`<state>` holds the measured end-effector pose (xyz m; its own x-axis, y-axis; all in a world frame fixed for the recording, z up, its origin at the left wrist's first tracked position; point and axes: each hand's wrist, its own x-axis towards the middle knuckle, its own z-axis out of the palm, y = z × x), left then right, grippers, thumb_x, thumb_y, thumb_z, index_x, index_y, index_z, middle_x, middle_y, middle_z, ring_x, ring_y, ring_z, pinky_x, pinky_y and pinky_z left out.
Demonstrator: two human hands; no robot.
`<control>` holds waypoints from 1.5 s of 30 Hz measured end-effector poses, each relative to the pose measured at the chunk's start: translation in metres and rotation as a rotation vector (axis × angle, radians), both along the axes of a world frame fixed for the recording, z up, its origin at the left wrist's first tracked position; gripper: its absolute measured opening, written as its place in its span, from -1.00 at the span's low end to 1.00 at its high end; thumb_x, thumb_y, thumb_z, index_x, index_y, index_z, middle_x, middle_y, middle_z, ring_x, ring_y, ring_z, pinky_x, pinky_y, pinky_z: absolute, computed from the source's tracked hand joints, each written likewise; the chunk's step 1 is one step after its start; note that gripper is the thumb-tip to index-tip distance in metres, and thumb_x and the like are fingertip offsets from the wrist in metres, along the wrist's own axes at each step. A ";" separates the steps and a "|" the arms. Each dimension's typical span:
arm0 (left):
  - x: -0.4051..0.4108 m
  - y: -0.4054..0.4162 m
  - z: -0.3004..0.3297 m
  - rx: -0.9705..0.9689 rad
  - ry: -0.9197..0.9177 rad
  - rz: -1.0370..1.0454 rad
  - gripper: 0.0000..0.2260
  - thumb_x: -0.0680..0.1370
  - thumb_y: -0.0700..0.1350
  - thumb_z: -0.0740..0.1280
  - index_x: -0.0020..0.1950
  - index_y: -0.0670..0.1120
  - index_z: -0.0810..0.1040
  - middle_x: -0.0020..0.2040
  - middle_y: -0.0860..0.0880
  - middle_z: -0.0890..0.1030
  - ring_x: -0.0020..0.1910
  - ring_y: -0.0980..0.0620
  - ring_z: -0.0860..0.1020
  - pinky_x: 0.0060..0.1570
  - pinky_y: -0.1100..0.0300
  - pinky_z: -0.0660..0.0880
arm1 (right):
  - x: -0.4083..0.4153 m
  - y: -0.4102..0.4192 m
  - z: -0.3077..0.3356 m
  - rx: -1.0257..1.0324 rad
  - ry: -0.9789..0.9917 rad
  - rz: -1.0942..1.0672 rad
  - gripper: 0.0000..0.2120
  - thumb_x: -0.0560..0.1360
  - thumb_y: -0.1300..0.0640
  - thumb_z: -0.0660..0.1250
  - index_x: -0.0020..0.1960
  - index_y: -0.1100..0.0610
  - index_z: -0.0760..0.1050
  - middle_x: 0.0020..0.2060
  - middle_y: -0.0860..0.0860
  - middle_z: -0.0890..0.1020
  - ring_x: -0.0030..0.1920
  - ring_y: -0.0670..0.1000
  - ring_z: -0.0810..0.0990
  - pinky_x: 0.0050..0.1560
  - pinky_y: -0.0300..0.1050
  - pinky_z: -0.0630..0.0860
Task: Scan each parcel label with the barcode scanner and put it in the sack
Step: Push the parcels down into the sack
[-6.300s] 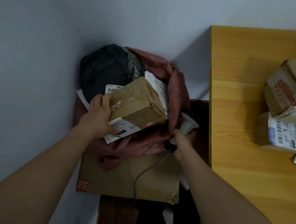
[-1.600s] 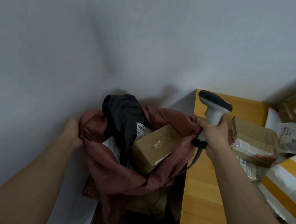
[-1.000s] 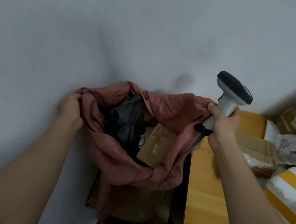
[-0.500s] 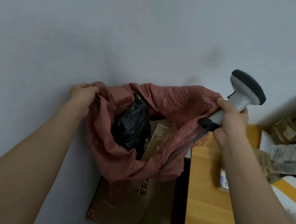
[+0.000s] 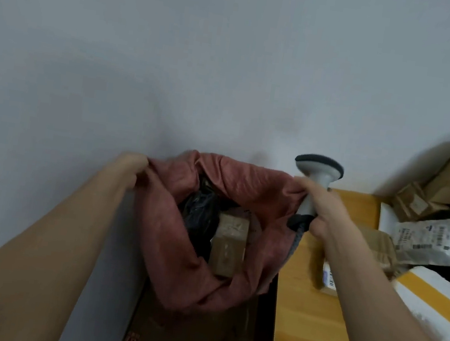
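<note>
A: Gripping the sack [image 5: 178,253] rim, left hand [image 5: 135,168] and right hand [image 5: 317,208], its fingers also clamped on the scanner [image 5: 315,182], hold it open; box [image 5: 228,245] inside.

B: Risk: the rim may slip from the shared right grip, letting the mouth collapse.

The scene is viewed by a single head-worn wide-angle camera, aimed forward and down from close above the sack [image 5: 204,276], which is centred low in the frame. To the right of the sack a table [image 5: 309,324] edge is taken in, and behind it a bare wall [image 5: 176,49] is seen.
</note>
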<state>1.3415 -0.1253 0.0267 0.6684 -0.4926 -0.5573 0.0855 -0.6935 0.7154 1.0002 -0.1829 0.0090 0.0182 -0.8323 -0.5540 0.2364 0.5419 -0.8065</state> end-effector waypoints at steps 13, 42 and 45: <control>0.020 0.013 0.036 -0.517 0.396 0.194 -0.69 0.42 0.05 0.23 -0.43 -0.08 0.55 -0.40 -0.07 0.59 -0.36 -0.08 0.57 -0.20 0.11 0.56 | -0.007 -0.012 0.028 -0.103 -0.005 -0.072 -0.58 0.40 0.35 0.48 0.21 0.25 0.45 -0.22 0.13 0.61 -0.39 0.04 0.63 -0.34 -0.02 0.62; -0.030 0.063 -0.117 0.183 0.259 -0.039 -0.12 0.35 0.04 0.59 0.49 -0.31 0.24 0.41 -0.27 0.42 0.33 -0.25 0.46 0.31 -0.20 0.41 | -0.012 0.023 -0.002 0.229 -0.076 -0.023 -0.90 0.44 0.30 0.31 -0.05 0.23 0.54 -0.22 0.14 0.63 -0.26 0.16 0.62 -0.13 0.09 0.63; -0.046 0.082 -0.155 0.241 0.306 0.027 -0.29 0.45 -0.02 0.52 0.46 -0.30 0.32 0.40 -0.29 0.42 0.35 -0.28 0.43 0.32 -0.20 0.38 | -0.017 0.022 -0.003 0.221 -0.064 -0.031 -0.94 0.45 0.30 0.31 -0.09 0.22 0.54 -0.29 0.13 0.64 -0.32 0.14 0.63 -0.27 0.04 0.64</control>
